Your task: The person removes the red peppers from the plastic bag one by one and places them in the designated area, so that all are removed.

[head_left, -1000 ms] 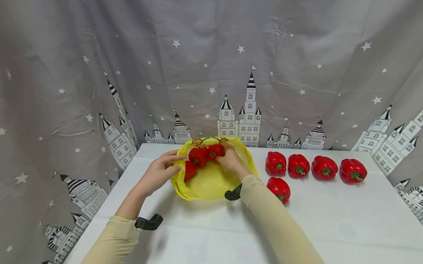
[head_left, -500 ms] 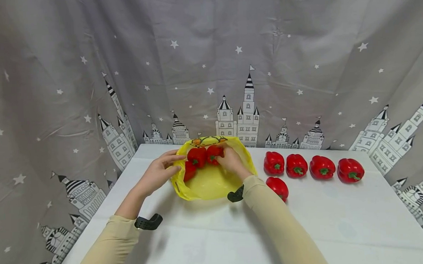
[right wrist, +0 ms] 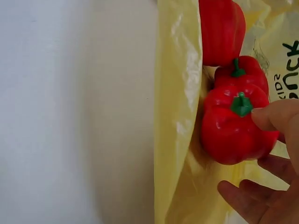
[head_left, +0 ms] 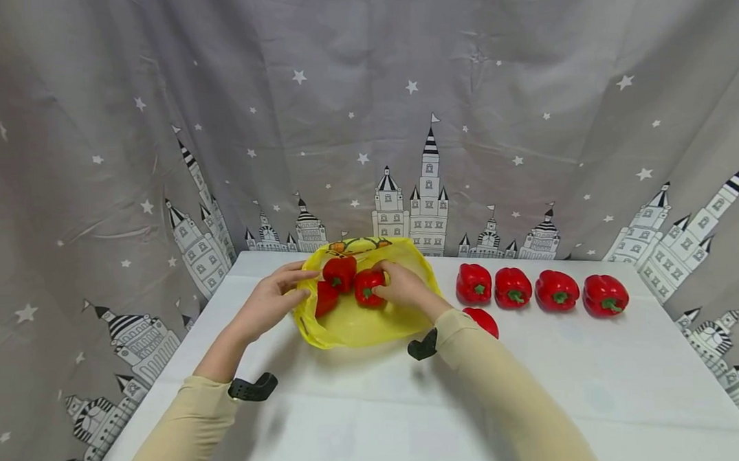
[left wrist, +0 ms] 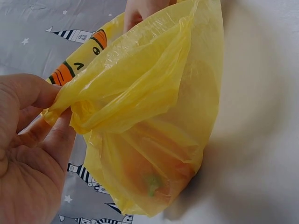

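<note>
A yellow plastic bag lies with its mouth spread wide on the white table. My left hand pinches the left edge of its rim, and the left wrist view shows the film bunched between thumb and fingers. Inside the bag my right hand holds a red bell pepper with a green stem. The thumb lies by the stem and some fingers are tucked behind the pepper. Two more red bell peppers, one upper and one lower left, sit in the bag's left part.
Several red bell peppers stand in a row to the right of the bag, the nearest close to it. In front of them another pepper is partly covered by the right sleeve. A grey castle-print curtain hangs behind the table.
My right hand has drawn its pepper a little toward me inside the bag. The left hand keeps its hold on the rim. The head view has shifted slightly to the right.
</note>
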A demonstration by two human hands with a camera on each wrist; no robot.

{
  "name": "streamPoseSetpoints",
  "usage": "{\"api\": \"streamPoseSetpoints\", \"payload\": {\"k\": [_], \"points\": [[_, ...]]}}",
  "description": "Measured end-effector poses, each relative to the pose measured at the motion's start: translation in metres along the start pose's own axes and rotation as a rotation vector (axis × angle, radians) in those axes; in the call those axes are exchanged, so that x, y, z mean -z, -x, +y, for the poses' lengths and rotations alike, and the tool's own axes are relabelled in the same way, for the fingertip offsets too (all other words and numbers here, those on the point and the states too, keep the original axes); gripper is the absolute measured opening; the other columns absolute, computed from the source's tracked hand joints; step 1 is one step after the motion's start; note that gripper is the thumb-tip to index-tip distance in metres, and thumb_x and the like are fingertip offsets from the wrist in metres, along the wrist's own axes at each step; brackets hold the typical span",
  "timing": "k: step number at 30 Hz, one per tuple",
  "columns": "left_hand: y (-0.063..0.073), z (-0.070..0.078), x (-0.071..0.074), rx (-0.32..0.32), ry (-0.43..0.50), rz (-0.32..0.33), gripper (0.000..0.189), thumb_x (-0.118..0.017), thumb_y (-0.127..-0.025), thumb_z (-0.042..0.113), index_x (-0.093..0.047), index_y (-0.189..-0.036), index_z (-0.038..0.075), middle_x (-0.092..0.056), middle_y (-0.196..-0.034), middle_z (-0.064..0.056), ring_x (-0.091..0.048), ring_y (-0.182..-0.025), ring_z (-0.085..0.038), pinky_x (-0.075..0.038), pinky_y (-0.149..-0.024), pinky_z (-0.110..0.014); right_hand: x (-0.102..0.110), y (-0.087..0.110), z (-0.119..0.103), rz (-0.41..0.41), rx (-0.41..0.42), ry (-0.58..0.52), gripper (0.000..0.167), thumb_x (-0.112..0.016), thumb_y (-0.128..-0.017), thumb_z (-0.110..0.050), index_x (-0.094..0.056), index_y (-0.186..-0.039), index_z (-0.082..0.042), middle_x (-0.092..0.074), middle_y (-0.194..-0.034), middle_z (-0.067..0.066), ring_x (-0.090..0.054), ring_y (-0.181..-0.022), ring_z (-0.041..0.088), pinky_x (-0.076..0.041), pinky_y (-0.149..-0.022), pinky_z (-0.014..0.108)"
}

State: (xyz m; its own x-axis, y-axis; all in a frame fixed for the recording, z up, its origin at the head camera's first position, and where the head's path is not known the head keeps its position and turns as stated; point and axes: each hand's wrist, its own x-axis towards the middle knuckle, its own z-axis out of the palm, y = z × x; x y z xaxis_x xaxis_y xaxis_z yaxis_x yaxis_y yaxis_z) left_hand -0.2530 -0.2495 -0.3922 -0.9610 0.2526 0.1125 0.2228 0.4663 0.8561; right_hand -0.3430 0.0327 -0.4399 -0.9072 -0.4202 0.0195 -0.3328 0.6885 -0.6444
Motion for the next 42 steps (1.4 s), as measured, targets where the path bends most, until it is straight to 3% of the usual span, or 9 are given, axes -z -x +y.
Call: {"api": "streamPoseSetpoints", "payload": {"k": [6, 12, 25, 31, 38, 42], "points": [[0.001, -0.002, 0.0, 0.007, 0.001, 0.0, 0.04, -0.061, -0.101, 0.012, -0.062, -0.14, 0.004, -0.036, -0.161, -0.007, -0.046, -0.139, -0.034, -0.051, -0.102, -0.046, 0.003, 0.01, -0.001, -0.092, 0.048, -0.002, 0.04, -0.074, -0.093, -0.019, -0.062, -0.13, -0.013, -0.065, -0.127, 0.005, -0.059, -0.115, 0.027, -0.046, -0.106, 0.044], [0.001, -0.005, 0.001, 0.01, -0.006, -0.001, 0.039, -0.061, -0.101, 0.013, -0.063, -0.139, 0.006, -0.035, -0.162, -0.008, -0.046, -0.14, -0.035, -0.051, -0.102, -0.045, 0.005, 0.023, -0.002, -0.162, 0.073, -0.056, 0.039, -0.077, -0.091, -0.016, -0.063, -0.127, -0.013, -0.062, -0.132, 0.006, -0.056, -0.123, 0.029, -0.044, -0.109, 0.043], [0.001, -0.009, 0.002, 0.007, -0.026, -0.002, 0.04, -0.062, -0.1, 0.013, -0.063, -0.139, 0.005, -0.037, -0.16, -0.006, -0.046, -0.14, -0.034, -0.052, -0.097, -0.03, 0.002, 0.042, 0.003, -0.207, 0.104, -0.153, 0.045, -0.079, -0.089, -0.017, -0.061, -0.131, -0.013, -0.059, -0.135, 0.005, -0.052, -0.127, 0.028, -0.043, -0.11, 0.047], [0.002, -0.011, 0.001, 0.004, -0.018, -0.001, 0.039, -0.062, -0.1, 0.013, -0.064, -0.138, 0.005, -0.036, -0.161, -0.008, -0.044, -0.141, -0.036, -0.052, -0.098, -0.03, -0.006, 0.046, 0.009, -0.204, 0.055, -0.271, 0.07, -0.081, -0.086, -0.013, -0.051, -0.148, -0.014, -0.049, -0.147, 0.008, -0.05, -0.13, 0.034, -0.046, -0.107, 0.044], [0.001, -0.011, 0.0, 0.005, -0.022, 0.004, 0.038, -0.062, -0.1, 0.014, -0.065, -0.137, 0.007, -0.036, -0.161, -0.008, -0.044, -0.141, -0.036, -0.051, -0.1, -0.031, -0.013, 0.049, 0.013, -0.234, -0.051, -0.554, 0.079, -0.079, -0.083, -0.002, -0.044, -0.154, -0.014, -0.051, -0.142, 0.016, -0.056, -0.121, 0.032, -0.06, -0.083, 0.037], [0.001, -0.01, -0.001, 0.011, -0.027, 0.008, 0.037, -0.062, -0.1, 0.014, -0.065, -0.137, 0.007, -0.036, -0.161, -0.008, -0.044, -0.141, -0.036, -0.051, -0.101, -0.034, -0.016, 0.049, 0.014, -0.235, -0.059, -0.559, 0.078, -0.079, -0.084, -0.004, -0.046, -0.153, -0.019, -0.052, -0.138, 0.014, -0.056, -0.118, 0.031, -0.06, -0.083, 0.036]]}}
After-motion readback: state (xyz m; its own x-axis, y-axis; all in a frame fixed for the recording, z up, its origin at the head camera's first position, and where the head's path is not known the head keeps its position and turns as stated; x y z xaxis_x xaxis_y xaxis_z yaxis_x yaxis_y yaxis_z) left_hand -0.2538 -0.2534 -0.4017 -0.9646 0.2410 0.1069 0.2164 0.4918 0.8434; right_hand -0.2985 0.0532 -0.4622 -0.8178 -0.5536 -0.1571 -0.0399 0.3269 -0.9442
